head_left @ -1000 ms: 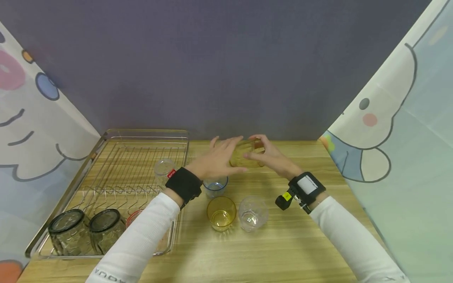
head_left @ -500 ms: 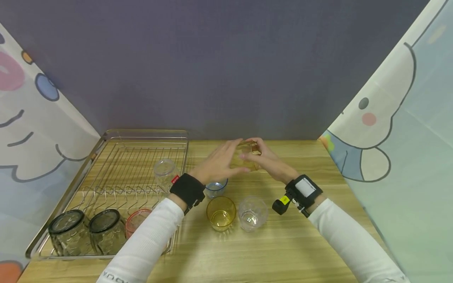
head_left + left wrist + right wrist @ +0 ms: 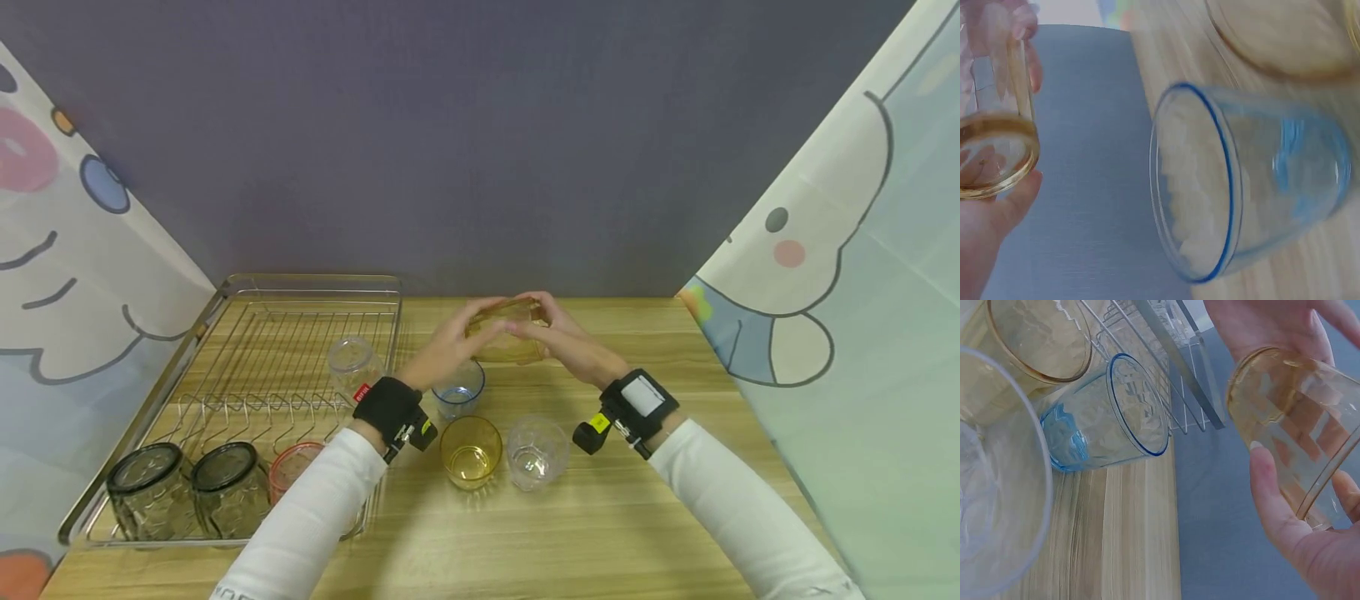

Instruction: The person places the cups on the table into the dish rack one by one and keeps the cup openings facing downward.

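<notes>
Both hands hold an amber glass (image 3: pixel 504 350) sideways above the far part of the table. My left hand (image 3: pixel 447 346) grips its left end, thumb along the near side and fingers behind. On the right end, my right hand (image 3: pixel 573 342) curls its thumb and fingers round the wall. The right wrist view shows the tinted glass (image 3: pixel 1291 425) with the right thumb pressed on its side. Just nearer than the hands stands a blue-rimmed glass (image 3: pixel 459 396). A yellow glass (image 3: pixel 470 458) and a clear glass (image 3: pixel 537 454) stand upright in front of it.
A wire drying rack (image 3: pixel 315 279) fills the left side. Upside down in it are dark glasses (image 3: pixel 150 492), a red-tinted glass (image 3: pixel 292 467) partly behind the left sleeve, and a clear glass (image 3: pixel 352 358). A grey panel (image 3: pixel 480 150) rises behind the wooden table (image 3: pixel 645 517).
My left hand has moved from reaching over the amber glass to gripping its left end. The glass has shifted slightly left and turned. The standing glasses stay put.
</notes>
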